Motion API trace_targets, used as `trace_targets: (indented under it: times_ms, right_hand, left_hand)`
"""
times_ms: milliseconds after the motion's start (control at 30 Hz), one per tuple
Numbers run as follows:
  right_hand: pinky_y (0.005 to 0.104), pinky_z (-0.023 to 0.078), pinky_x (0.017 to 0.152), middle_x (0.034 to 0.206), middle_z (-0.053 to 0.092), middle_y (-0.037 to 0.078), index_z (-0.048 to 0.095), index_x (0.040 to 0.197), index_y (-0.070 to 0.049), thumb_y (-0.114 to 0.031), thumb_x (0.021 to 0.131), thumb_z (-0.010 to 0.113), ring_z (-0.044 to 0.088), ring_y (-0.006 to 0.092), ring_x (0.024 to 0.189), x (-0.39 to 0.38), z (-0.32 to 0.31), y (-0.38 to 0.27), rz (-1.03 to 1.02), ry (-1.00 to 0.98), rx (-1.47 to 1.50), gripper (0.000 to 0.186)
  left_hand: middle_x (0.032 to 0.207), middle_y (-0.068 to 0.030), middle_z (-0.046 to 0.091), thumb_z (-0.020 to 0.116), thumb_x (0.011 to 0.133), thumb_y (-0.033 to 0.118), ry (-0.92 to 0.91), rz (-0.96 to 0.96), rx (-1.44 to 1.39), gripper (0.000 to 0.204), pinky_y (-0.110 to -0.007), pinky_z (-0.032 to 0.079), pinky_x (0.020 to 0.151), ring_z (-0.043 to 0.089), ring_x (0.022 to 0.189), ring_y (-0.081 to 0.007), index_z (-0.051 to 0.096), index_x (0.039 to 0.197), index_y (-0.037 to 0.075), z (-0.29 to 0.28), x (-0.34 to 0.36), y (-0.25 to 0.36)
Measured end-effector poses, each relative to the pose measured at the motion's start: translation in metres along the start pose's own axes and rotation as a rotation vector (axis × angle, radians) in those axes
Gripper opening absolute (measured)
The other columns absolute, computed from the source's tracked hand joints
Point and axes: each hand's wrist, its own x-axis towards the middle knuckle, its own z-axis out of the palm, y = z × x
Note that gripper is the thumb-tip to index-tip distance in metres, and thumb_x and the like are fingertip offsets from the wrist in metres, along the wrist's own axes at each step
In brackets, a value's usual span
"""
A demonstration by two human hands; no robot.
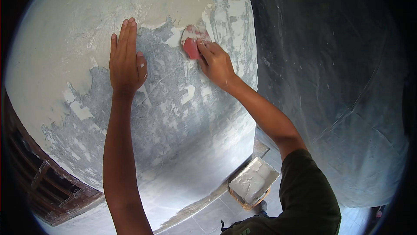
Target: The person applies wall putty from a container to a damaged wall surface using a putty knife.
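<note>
My left hand [125, 63] rests against the wall [169, 122] with its fingers stretched upward and nothing in it. Bits of white paste stick to its thumb. Further right, my right hand [217, 63] grips a red putty scraper [190, 48], its face smeared with pale putty and held against the wall. Cream putty [108, 4] coats the upper wall, ending in a ragged edge near both hands. Below that edge the surface is grey with patchy white marks.
A tray of putty [256, 178] sits low by the wall's foot, on a round yellowish support [247, 204]. To the right stands a dark grey wall [330, 70]. A brown window frame with bars [47, 178] is at lower left. Tiled floor [208, 215] shows below.
</note>
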Motion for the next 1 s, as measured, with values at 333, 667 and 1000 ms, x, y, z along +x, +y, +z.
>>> trace_targets:
  times_ms: [333, 667, 1000]
  right_hand:
    - [0.0361, 0.053, 0.065, 0.083, 0.064, 0.018, 0.066, 0.118, 0.004, 0.005, 0.075, 0.07, 0.063, 0.0297, 0.071, 0.091, -0.017, 0.041, 0.083, 0.13, -0.13, 0.043]
    - [0.0395, 0.052, 0.069, 0.085, 0.06, 0.016, 0.065, 0.116, 0.003, 0.004, 0.071, 0.07, 0.061, 0.0319, 0.08, 0.066, -0.026, -0.001, 0.005, 0.145, 0.03, 0.045]
    - [0.038, 0.053, 0.068, 0.08, 0.057, 0.014, 0.064, 0.118, 0.004, 0.008, 0.072, 0.07, 0.06, 0.0307, 0.074, 0.005, -0.01, -0.039, -0.146, -0.077, 0.161, 0.047]
  left_hand:
    - [0.15, -0.0153, 0.046, 0.034, 0.09, 0.013, -0.007, 0.003, -0.023, 0.06, -0.055, 0.025, 0.118, 0.039, 0.143, -0.0316, 0.039, 0.148, 0.002, 0.004, 0.006, 0.006]
    - [0.15, -0.0156, 0.047, 0.035, 0.09, 0.013, -0.017, 0.003, -0.019, 0.059, -0.054, 0.026, 0.118, 0.039, 0.143, -0.0315, 0.04, 0.147, 0.002, 0.001, 0.006, 0.006]
    - [0.152, -0.0159, 0.043, 0.031, 0.094, 0.016, -0.042, -0.03, -0.037, 0.058, -0.054, 0.021, 0.119, 0.035, 0.145, -0.032, 0.036, 0.15, 0.002, 0.0, 0.002, 0.004]
